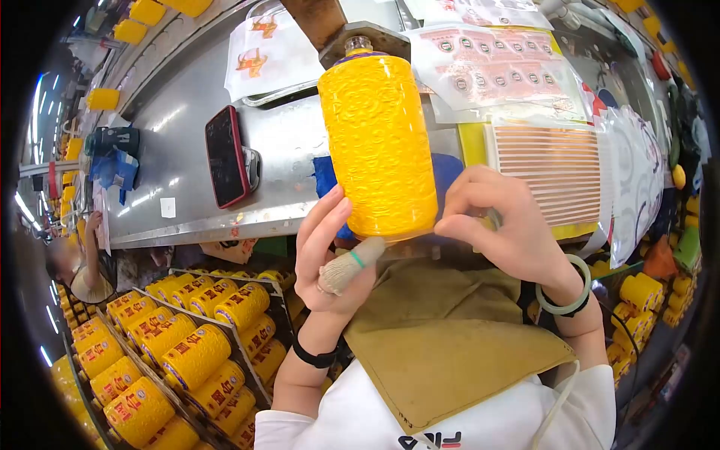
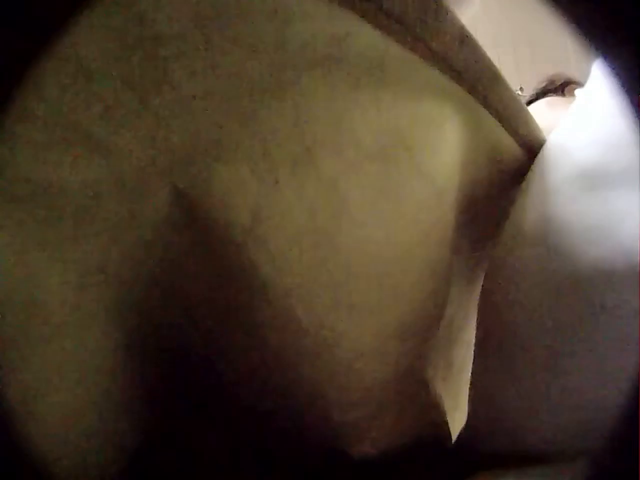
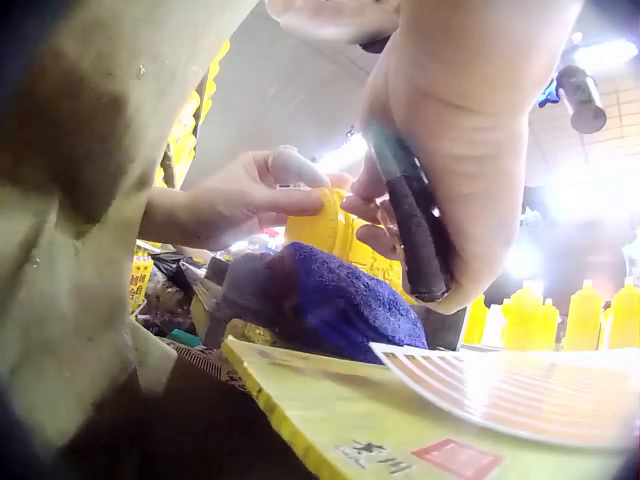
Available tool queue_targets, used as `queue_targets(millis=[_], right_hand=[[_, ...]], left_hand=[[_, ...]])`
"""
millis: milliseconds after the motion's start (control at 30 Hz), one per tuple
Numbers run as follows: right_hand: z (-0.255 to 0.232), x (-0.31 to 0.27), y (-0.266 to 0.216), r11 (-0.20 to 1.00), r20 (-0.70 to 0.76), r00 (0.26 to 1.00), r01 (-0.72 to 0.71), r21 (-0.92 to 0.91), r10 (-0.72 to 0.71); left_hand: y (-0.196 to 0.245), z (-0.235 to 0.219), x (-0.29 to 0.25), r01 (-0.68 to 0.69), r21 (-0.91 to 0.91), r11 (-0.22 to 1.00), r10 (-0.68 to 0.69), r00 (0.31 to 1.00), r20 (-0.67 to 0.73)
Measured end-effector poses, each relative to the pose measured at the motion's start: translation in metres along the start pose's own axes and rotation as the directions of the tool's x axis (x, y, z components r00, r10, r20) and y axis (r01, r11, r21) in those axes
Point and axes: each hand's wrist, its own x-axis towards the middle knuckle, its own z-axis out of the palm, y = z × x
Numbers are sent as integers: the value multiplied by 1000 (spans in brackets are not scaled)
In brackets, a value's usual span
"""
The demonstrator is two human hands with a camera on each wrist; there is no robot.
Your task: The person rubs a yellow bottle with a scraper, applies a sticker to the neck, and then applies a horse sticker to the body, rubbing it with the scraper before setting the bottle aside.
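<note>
A yellow embossed bottle (image 1: 379, 146) is held by its neck in a metal fixture (image 1: 365, 43), its base towards the person. The left hand (image 1: 330, 259) grips the base from the left, its thumb in a pale cover with a green band against the bottom edge. At the base's right corner, the right hand (image 1: 499, 225) has thumb and index finger together; whether they pinch a thin strip there cannot be told. A dark tool (image 3: 412, 215) lies in the right palm. Only the apron (image 2: 330, 200) and white shirt show in the left wrist view, without the hand.
A phone (image 1: 227, 157) lies on the metal table (image 1: 169, 135) to the left. Blue cloth (image 3: 350, 300) sits under the bottle. Striped label sheets (image 1: 551, 176) lie at right. Racks of yellow bottles (image 1: 199, 352) stand lower left; another person (image 1: 90, 270) is at far left.
</note>
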Motion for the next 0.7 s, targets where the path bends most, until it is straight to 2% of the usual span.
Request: queue_targets(millis=[67, 133, 167, 233, 400, 467, 500, 533, 567, 600, 633, 667, 700], right_hand=[[1, 0, 0, 1000, 3, 1000, 22, 15, -22], [0, 0, 0, 1000, 3, 1000, 9, 17, -9], [-1, 0, 0, 1000, 5, 1000, 11, 16, -11], [-2, -1, 0, 1000, 3, 1000, 1, -19, -1], [-2, 0, 3, 999, 3, 1000, -5, -39, 5], [-2, 1, 4, 999, 1, 1000, -12, -49, 12], [0, 0, 4, 1000, -12, 1000, 7, -18, -7], [2, 0, 5, 1000, -24, 999, 26, 15, -26], [3, 0, 4, 999, -27, 999, 25, 19, -25], [3, 1, 3, 1000, -18, 999, 28, 12, -27], [3, 1, 2, 1000, -7, 1000, 30, 5, -30], [3, 1, 2, 999, -4, 999, 32, 5, -32], [2, 1, 2, 1000, -2, 1000, 28, -1, -28]], left_hand=[[2, 3, -6, 243, -161, 957, -261, 959, -107], [2, 0, -5, 244, -177, 954, -265, 959, -106], [0, -5, -6, 117, -32, 993, -119, 992, -48], [-2, -10, 4, -161, 190, 969, 149, 986, 75], [6, -8, 17, -222, 189, 957, 191, 967, 171], [-4, -8, 11, -168, 103, 980, 155, 980, 127], [-7, -3, 9, -142, 25, 990, 140, 989, 56], [-2, 0, 6, -141, 23, 990, 140, 988, 61], [5, 2, 2, 88, -81, 993, -91, 995, -30], [9, 3, 0, 300, -201, 932, -324, 941, -96], [2, -1, -2, 131, -48, 990, -133, 991, -28], [1, -4, -2, 132, -46, 990, -133, 991, -29], [1, -7, 0, 21, 70, 997, -22, 1000, 12]])
